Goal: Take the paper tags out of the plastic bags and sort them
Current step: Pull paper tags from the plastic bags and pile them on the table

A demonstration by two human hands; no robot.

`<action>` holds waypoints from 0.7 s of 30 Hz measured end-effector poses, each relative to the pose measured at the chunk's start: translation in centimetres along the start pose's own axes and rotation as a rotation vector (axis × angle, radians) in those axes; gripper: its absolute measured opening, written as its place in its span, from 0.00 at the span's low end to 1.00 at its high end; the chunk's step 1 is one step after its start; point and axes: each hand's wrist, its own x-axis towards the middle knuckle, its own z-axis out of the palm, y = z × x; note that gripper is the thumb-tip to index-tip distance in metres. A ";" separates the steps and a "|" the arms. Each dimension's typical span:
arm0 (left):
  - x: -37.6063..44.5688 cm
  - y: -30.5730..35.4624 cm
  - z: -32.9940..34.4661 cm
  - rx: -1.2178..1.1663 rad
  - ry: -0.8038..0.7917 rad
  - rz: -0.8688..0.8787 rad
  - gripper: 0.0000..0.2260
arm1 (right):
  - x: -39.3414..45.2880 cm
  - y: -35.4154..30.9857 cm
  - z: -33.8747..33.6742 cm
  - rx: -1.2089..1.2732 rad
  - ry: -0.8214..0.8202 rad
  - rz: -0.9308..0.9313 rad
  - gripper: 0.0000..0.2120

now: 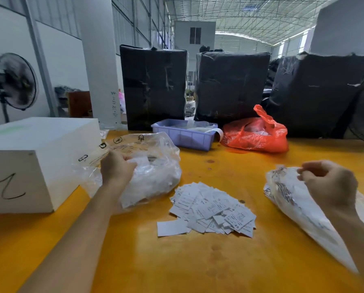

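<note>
We see a loose heap of paper tags point(211, 210) lying on the yellow tabletop point(177, 267) between our two hands. Our left hand point(116, 168) reaches into a clear plastic bag point(153, 172) of tags, fingers curled around its contents. Our right hand point(330, 182) pinches the top of a second plastic bag point(289, 195), well apart from the heap. A white box point(35, 161) stands just beside the left bag. Behind the heap sit a lilac bin point(183, 136) and a red bag point(257, 134), backed by black wrapped bales point(231, 85). A fan point(16, 81) stands by the wall.
</note>
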 end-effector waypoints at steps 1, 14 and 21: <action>0.2 -0.5 0.0 0.060 -0.008 0.009 0.14 | 0.2 0.8 -0.2 -0.116 -0.010 0.004 0.07; -3.5 3.1 2.5 0.237 0.113 0.452 0.13 | -0.8 3.7 0.3 -0.522 -0.344 0.193 0.12; -10.6 6.0 6.7 0.189 -0.193 0.918 0.13 | -0.3 4.0 0.5 -0.423 -0.229 0.182 0.08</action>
